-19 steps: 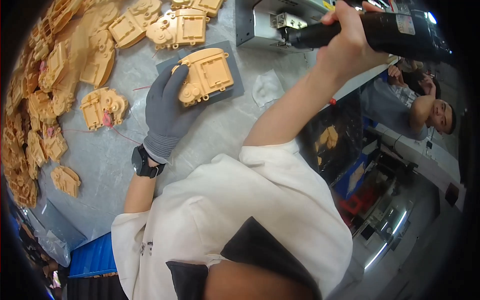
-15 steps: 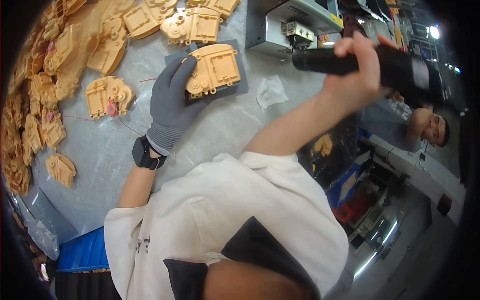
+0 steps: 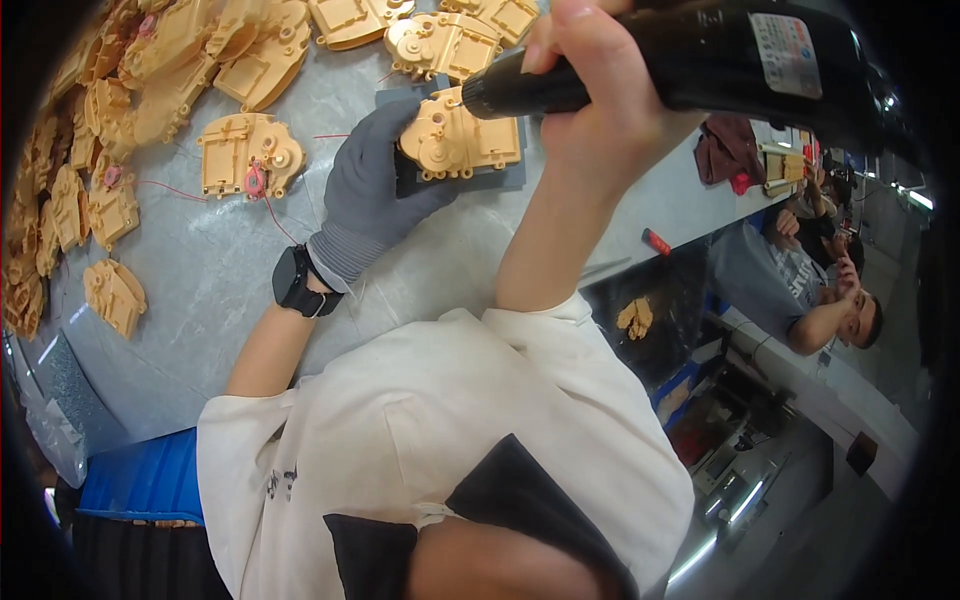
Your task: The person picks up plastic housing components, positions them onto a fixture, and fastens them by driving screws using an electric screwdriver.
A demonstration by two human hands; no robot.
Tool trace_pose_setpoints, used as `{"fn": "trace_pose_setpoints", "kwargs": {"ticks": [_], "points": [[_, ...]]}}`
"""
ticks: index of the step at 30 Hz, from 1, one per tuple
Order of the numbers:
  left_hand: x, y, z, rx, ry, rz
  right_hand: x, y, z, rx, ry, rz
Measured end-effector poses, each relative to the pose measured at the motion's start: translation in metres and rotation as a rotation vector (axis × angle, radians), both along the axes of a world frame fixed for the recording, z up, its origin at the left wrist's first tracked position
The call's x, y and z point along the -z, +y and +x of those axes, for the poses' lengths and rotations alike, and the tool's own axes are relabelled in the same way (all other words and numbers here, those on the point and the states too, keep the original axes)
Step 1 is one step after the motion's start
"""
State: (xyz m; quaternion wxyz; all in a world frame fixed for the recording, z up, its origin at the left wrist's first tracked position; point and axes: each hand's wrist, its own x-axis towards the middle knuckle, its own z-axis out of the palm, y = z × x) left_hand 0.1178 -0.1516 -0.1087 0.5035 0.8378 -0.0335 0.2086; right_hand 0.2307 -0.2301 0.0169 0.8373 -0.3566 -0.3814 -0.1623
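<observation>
My right hand (image 3: 610, 110), bare, is wrapped round a black electric screwdriver (image 3: 710, 55). The tool lies across the view, its tip at the upper edge of a tan plastic housing (image 3: 475, 145). That housing rests on a dark grey block (image 3: 513, 180). My left hand (image 3: 362, 185), in a grey knitted glove, grips the housing's left side; its fingertips are partly hidden. Left of it on the table sits another tan housing (image 3: 225, 158) with a small red coil (image 3: 254, 180) and a thin red wire running toward my wrist.
Many tan housings (image 3: 165, 85) are heaped at the far left, and a single one (image 3: 115, 298) lies nearer. A blue bin (image 3: 145, 475) stands below the table edge. At right are a red object (image 3: 656, 242), a maroon cloth (image 3: 728, 150) and a seated co-worker (image 3: 765, 275).
My right hand has brought the screwdriver leftward, from beside the metal device to the housing. The view has shifted, and my left hand stays on the housing.
</observation>
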Motion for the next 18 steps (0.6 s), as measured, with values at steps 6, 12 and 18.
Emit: {"fn": "trace_pose_setpoints", "kwargs": {"ticks": [6, 12, 18], "points": [[-0.001, 0.002, -0.002, -0.015, 0.046, 0.008, -0.003, 0.008, -0.006, -0.142, 0.09, 0.089], [-0.003, 0.005, -0.003, -0.014, 0.086, -0.015, -0.001, 0.015, -0.002, -0.171, 0.08, 0.087], [0.001, 0.003, -0.003, -0.005, 0.061, 0.0, -0.015, -0.004, -0.005, 0.038, 0.223, -0.387]]}}
